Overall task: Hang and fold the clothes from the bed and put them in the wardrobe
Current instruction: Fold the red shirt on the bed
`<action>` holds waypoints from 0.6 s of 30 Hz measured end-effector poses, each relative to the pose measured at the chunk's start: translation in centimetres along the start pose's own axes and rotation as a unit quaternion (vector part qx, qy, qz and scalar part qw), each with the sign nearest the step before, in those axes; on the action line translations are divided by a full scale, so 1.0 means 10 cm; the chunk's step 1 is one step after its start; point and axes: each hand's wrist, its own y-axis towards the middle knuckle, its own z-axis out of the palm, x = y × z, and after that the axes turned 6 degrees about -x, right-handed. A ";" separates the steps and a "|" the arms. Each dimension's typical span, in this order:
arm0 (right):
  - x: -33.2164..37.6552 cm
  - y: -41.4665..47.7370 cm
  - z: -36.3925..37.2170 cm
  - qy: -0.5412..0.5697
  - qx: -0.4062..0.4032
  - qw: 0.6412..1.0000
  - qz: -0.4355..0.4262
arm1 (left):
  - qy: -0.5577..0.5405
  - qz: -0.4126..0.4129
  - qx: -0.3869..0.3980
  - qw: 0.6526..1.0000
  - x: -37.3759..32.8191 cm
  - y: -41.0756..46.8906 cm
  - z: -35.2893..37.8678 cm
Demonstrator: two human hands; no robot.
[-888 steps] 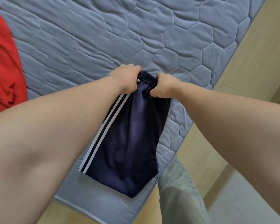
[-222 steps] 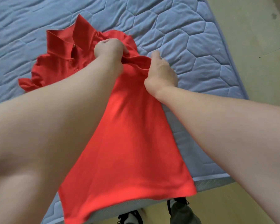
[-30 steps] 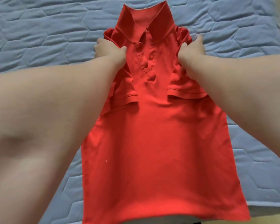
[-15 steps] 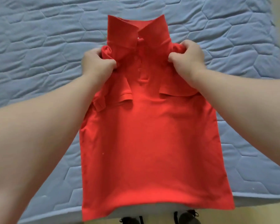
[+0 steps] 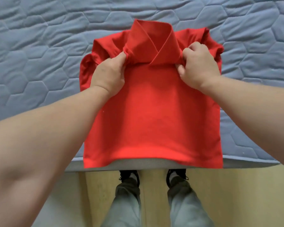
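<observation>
A red polo shirt point(image 5: 154, 115) lies on the blue quilted mattress point(image 5: 39, 46), its hem hanging over the near edge. Its top part with the collar is turned over toward me, so the collar's back faces up and the buttons are hidden. My left hand point(image 5: 108, 74) pinches the shirt at the collar's left corner. My right hand point(image 5: 197, 66) pinches it at the collar's right corner. Both sleeves are tucked in beside the body.
The mattress edge point(image 5: 244, 163) runs across just in front of my feet point(image 5: 129, 176). Below it is a pale wooden floor point(image 5: 236, 194). No other garments are in sight on the mattress.
Both hands have pulled the collar end of the shirt toward me, folding the top over the body. The buttoned front is now hidden. The camera sits further back.
</observation>
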 end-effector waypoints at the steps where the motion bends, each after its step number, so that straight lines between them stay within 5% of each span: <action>1: -0.02 -0.09 -0.01 -0.002 -0.018 1.000 -0.013 | 0.003 -0.007 0.001 1.000 0.02 -0.06 -0.02; 9: -0.05 -0.95 0.00 -0.031 0.019 0.996 -0.086 | 0.007 0.191 0.047 0.980 0.16 -0.92 -0.16; 18: 0.11 -1.78 0.20 -0.049 0.020 0.998 -0.041 | -0.021 0.206 0.031 0.978 0.24 -1.70 -0.07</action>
